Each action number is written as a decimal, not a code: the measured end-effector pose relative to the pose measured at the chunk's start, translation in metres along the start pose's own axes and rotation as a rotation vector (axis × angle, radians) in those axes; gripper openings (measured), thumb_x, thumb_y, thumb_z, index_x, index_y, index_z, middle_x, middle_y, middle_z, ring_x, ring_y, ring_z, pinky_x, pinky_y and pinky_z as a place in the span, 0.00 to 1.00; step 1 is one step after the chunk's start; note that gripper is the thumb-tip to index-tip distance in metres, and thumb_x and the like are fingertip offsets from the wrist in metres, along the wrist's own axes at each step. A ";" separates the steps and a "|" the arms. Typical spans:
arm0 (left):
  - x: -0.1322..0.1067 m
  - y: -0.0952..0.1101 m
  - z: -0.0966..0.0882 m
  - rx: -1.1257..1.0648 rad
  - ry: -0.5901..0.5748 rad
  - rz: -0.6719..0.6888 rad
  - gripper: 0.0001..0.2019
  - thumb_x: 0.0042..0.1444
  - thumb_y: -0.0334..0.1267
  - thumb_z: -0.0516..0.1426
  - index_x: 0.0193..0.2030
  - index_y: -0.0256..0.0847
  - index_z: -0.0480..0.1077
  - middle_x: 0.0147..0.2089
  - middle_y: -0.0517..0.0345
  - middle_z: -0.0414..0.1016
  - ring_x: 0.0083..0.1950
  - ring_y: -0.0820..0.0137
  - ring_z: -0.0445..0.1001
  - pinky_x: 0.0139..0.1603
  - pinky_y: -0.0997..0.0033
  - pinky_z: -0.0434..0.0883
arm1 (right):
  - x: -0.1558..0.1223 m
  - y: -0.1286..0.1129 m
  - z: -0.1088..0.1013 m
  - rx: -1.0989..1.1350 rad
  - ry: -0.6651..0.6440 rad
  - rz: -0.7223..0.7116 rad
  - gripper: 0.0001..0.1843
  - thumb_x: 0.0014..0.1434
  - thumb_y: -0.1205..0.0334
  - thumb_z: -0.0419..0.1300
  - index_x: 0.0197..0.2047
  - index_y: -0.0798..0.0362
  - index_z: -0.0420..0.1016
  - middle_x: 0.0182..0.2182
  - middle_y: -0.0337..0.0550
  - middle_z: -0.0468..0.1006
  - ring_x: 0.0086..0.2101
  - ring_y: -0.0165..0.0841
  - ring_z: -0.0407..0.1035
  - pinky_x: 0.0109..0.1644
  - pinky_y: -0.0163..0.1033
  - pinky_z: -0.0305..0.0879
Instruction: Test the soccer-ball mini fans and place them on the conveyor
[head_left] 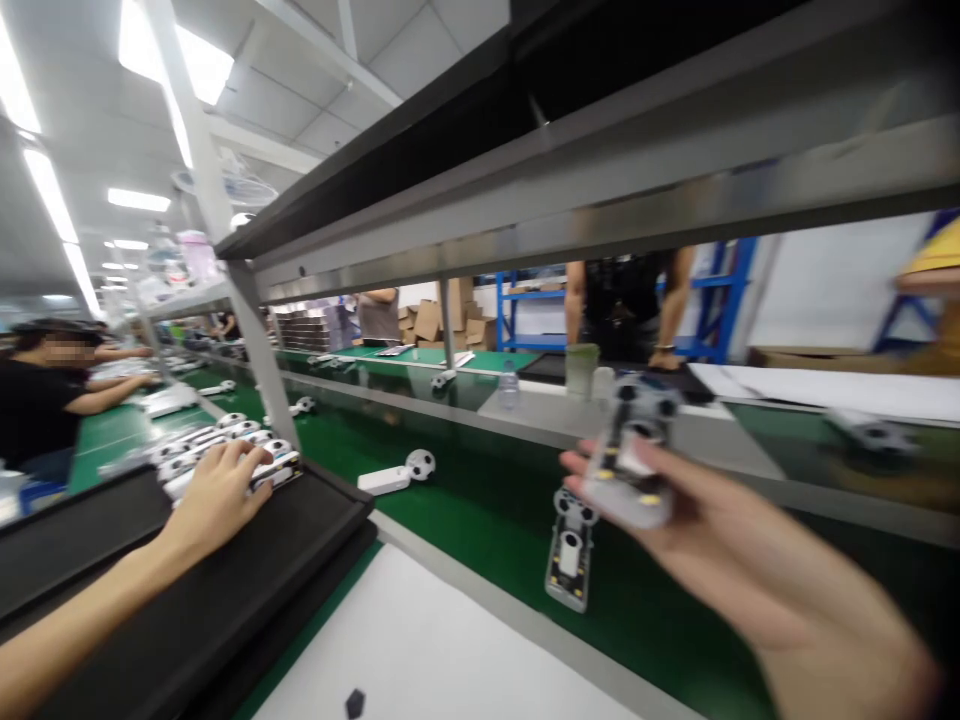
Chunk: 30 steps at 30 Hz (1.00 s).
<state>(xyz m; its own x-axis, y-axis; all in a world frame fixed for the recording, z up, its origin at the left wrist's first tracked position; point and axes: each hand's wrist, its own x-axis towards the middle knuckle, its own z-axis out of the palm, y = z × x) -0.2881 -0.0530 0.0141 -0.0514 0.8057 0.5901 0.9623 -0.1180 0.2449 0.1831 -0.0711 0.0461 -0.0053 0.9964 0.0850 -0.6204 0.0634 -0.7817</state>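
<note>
My left hand (217,495) reaches over a black tray (315,510), its fingers curled on the end of a row of white devices with soccer-ball heads (180,458). The thumb presses the near side of the last one. Raised over the green belt, my right hand (720,530) grips a clear-cased device (630,450) with black-and-white round parts and yellow spots, smeared by motion. A similar clear-cased device (570,560) lies on the belt (480,530) below it. Left of that lies a white device with a soccer-ball head (397,474).
A metal shelf beam (525,220) crosses overhead, with a post (259,350) beside the tray. A white sheet (435,650) with a small black pentagon (355,703) lies in front. A bottle (508,385) and a greenish cup (581,370) stand across the belt. People work opposite and at left.
</note>
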 end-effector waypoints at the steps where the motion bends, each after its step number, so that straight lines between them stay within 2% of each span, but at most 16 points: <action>1: 0.008 0.023 0.003 -0.086 -0.016 0.009 0.15 0.49 0.53 0.57 0.36 0.45 0.69 0.45 0.43 0.68 0.57 0.38 0.62 0.62 0.35 0.54 | -0.005 0.004 0.007 -0.018 -0.027 0.097 0.13 0.56 0.65 0.69 0.45 0.58 0.77 0.46 0.59 0.81 0.46 0.49 0.78 0.46 0.49 0.80; 2: 0.016 0.050 0.004 -0.179 -0.052 0.025 0.16 0.51 0.55 0.58 0.38 0.45 0.69 0.46 0.44 0.69 0.56 0.42 0.63 0.62 0.38 0.57 | -0.009 0.011 0.015 -0.029 -0.059 0.176 0.17 0.57 0.66 0.69 0.50 0.58 0.75 0.47 0.58 0.81 0.47 0.49 0.78 0.48 0.50 0.80; 4: 0.033 0.111 0.006 -0.501 -0.261 0.028 0.21 0.54 0.56 0.58 0.47 0.43 0.67 0.51 0.44 0.71 0.56 0.48 0.68 0.57 0.46 0.65 | -0.016 0.026 0.033 -0.058 -0.184 0.276 0.26 0.59 0.64 0.68 0.59 0.55 0.67 0.49 0.55 0.80 0.47 0.46 0.78 0.50 0.50 0.78; 7: 0.054 0.202 0.009 -0.833 -0.566 0.095 0.28 0.60 0.59 0.51 0.60 0.44 0.60 0.49 0.46 0.76 0.47 0.57 0.78 0.44 0.58 0.75 | -0.024 0.042 0.051 -0.112 -0.360 0.297 0.30 0.61 0.59 0.68 0.63 0.51 0.62 0.50 0.50 0.79 0.45 0.42 0.78 0.48 0.46 0.76; 8: 0.060 0.228 0.012 -0.915 -0.628 0.117 0.29 0.60 0.59 0.53 0.61 0.44 0.59 0.47 0.47 0.78 0.45 0.59 0.79 0.43 0.61 0.76 | -0.026 0.042 0.053 -0.128 -0.392 0.274 0.30 0.61 0.58 0.68 0.62 0.51 0.63 0.50 0.50 0.78 0.46 0.42 0.77 0.48 0.45 0.75; 9: 0.064 0.250 0.016 -1.013 -0.706 0.146 0.28 0.56 0.55 0.60 0.59 0.44 0.61 0.47 0.48 0.78 0.46 0.60 0.79 0.43 0.63 0.76 | -0.027 0.041 0.053 -0.143 -0.404 0.239 0.29 0.60 0.57 0.68 0.61 0.50 0.64 0.51 0.50 0.78 0.47 0.42 0.77 0.49 0.45 0.74; 10: 0.066 0.268 0.021 -1.169 -0.783 0.117 0.29 0.50 0.49 0.66 0.55 0.43 0.63 0.44 0.48 0.78 0.44 0.60 0.80 0.41 0.64 0.76 | -0.028 0.039 0.052 -0.162 -0.396 0.201 0.28 0.60 0.56 0.68 0.60 0.50 0.66 0.52 0.50 0.77 0.48 0.43 0.76 0.50 0.46 0.73; 12: 0.064 0.293 0.029 -1.399 -0.786 0.003 0.25 0.47 0.42 0.69 0.49 0.42 0.65 0.38 0.52 0.77 0.37 0.61 0.80 0.35 0.64 0.77 | -0.028 0.031 0.046 -0.223 -0.343 0.127 0.29 0.60 0.54 0.68 0.60 0.50 0.66 0.53 0.50 0.76 0.51 0.44 0.74 0.54 0.47 0.71; 15: 0.051 0.308 0.039 -1.642 -0.675 -0.126 0.23 0.47 0.34 0.67 0.47 0.44 0.63 0.36 0.57 0.76 0.35 0.62 0.80 0.33 0.64 0.78 | -0.027 0.024 0.037 -0.372 -0.297 0.079 0.33 0.59 0.51 0.68 0.63 0.49 0.64 0.55 0.49 0.75 0.54 0.45 0.71 0.57 0.47 0.69; 17: 0.043 0.308 0.043 -1.724 -0.614 -0.175 0.25 0.46 0.30 0.67 0.48 0.45 0.61 0.34 0.60 0.75 0.34 0.62 0.80 0.32 0.65 0.78 | -0.027 0.023 0.033 -0.454 -0.339 0.083 0.34 0.59 0.53 0.68 0.64 0.50 0.62 0.55 0.49 0.74 0.56 0.44 0.69 0.58 0.48 0.68; 21: 0.033 0.300 0.046 -1.744 -0.550 -0.212 0.24 0.46 0.29 0.66 0.46 0.46 0.59 0.27 0.65 0.73 0.26 0.67 0.76 0.27 0.68 0.75 | -0.025 0.027 0.029 -0.479 -0.469 0.116 0.29 0.62 0.59 0.66 0.63 0.53 0.63 0.58 0.51 0.71 0.59 0.43 0.65 0.61 0.48 0.66; 23: 0.032 0.295 0.048 -1.751 -0.544 -0.219 0.24 0.46 0.28 0.65 0.45 0.47 0.58 0.28 0.65 0.72 0.24 0.69 0.74 0.25 0.71 0.73 | -0.025 0.030 0.028 -0.460 -0.505 0.140 0.28 0.64 0.62 0.64 0.64 0.52 0.62 0.60 0.50 0.69 0.59 0.41 0.64 0.61 0.48 0.66; 27: 0.031 0.285 0.057 -1.772 -0.544 -0.263 0.24 0.46 0.27 0.64 0.46 0.48 0.60 0.33 0.63 0.73 0.26 0.70 0.75 0.24 0.72 0.73 | -0.025 0.037 0.029 -0.465 -0.516 0.188 0.28 0.66 0.64 0.61 0.66 0.49 0.60 0.60 0.49 0.69 0.58 0.41 0.66 0.60 0.47 0.68; 30: 0.028 0.278 0.064 -1.783 -0.498 -0.284 0.23 0.46 0.25 0.64 0.45 0.48 0.61 0.35 0.63 0.74 0.31 0.68 0.78 0.27 0.71 0.75 | -0.024 0.046 0.032 -0.549 -0.469 0.196 0.25 0.66 0.65 0.60 0.64 0.47 0.62 0.59 0.46 0.70 0.58 0.41 0.66 0.61 0.48 0.67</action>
<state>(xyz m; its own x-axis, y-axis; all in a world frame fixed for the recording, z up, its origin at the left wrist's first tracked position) -0.0047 -0.0264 0.0498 0.2498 0.9420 0.2240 -0.4505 -0.0917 0.8881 0.1292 -0.0937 0.0280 -0.4856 0.8713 0.0711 -0.0937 0.0290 -0.9952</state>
